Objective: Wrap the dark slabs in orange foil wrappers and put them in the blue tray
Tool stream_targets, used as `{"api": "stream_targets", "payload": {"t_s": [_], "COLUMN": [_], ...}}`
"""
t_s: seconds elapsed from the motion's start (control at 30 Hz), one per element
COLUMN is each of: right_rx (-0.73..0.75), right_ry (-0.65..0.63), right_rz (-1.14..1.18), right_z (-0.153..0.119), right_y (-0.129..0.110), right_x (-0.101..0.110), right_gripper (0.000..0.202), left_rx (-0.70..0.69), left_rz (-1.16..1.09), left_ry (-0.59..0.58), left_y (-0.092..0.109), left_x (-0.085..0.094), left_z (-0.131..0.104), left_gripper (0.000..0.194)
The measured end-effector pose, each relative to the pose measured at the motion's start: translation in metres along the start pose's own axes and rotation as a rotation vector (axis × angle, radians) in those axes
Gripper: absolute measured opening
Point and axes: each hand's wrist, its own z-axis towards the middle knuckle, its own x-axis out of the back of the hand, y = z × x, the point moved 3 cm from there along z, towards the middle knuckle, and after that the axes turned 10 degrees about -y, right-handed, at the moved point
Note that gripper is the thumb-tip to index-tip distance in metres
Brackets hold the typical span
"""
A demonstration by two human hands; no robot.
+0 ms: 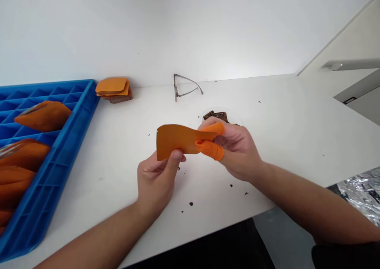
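Observation:
Both hands hold one small orange paper envelope [175, 138] above the white table. My left hand [158, 176] grips its lower edge, thumb in front and fingers behind. On the right end, my right hand [234, 148] pinches the paper between thumb and forefinger, both covered by orange finger cots. Whether the envelope contains anything cannot be seen. Just behind my right hand, dark brown flat pieces [218, 115] lie in a pale, see-through dish [236, 114], partly hidden by the hand.
A blue plastic crate [68, 142] with filled orange packets [49, 116] stands at left. Beside it is a stack of orange envelopes [113, 87] against the wall. Eyeglasses [185, 87] lie at the back. Dark crumbs [191, 203] dot the table [103, 205]. Crinkled silver foil [360, 193] is at right.

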Motion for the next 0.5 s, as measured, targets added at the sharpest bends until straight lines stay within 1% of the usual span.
{"api": "stream_targets", "payload": {"t_s": [0.1,0.17,0.23,0.3,0.37,0.43,0.5], "right_rx": [0.000,0.025,0.065,0.095,0.103,0.093,0.076], "right_ry": [0.001,-0.010,-0.028,-0.041,-0.025,0.033,0.096], "right_rz": [-0.044,-0.122,-0.188,-0.235,-0.270,-0.279,-0.249], "right_z": [-0.003,-0.004,-0.004,-0.004,-0.003,-0.003,-0.003], "right_y": [0.006,0.004,-0.001,-0.007,-0.013,-0.016,-0.015], "right_x": [-0.008,-0.010,-0.009,-0.007,-0.003,0.002,0.008], "right_gripper": [0.011,0.013,0.015,0.019,0.023,0.027,0.030], "left_rx": [-0.008,-0.016,-0.012,-0.004,-0.010,-0.034,-0.068], "left_rz": [0.009,0.033,0.042,0.050,0.065,0.073,0.060], "left_ry": [-0.166,-0.290,-0.356,-0.347,-0.284,-0.235,-0.220], "left_y": [-0.002,-0.002,-0.001,-0.001,-0.001,0.000,0.000], "left_x": [-0.006,-0.010,-0.012,-0.011,-0.009,-0.006,-0.005], "left_z": [0.000,-0.001,-0.002,-0.003,-0.003,-0.004,-0.004], "left_gripper": [0.024,0.020,0.020,0.027,0.033,0.035,0.036]}}
